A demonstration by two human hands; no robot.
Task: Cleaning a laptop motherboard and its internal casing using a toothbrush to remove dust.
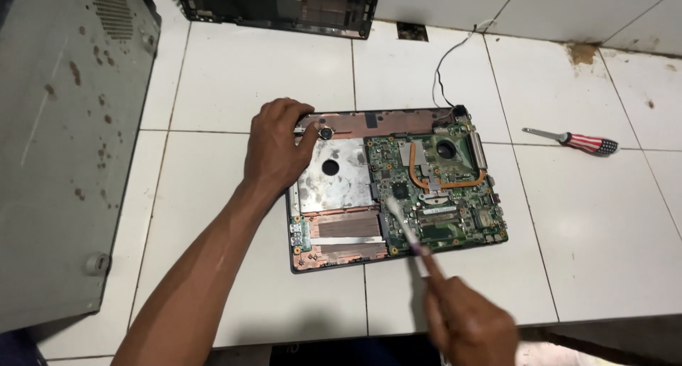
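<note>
Head view: an opened laptop base [334, 231] lies on the white tiled floor [597, 224], its green motherboard [440, 188] exposed. The left hand [275, 149] curls over the upper-left corner, pressing down. The right hand [469, 323] grips a blurred brush [403, 224] over the board. A striped-handled screwdriver [575, 141] lies well apart.

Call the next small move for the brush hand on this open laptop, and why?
Probably sweep the brush on up the green board toward the fan. The right hand holds it with bristles at the board's left edge, while the left hand steadies the laptop base at its top-left corner.
</note>
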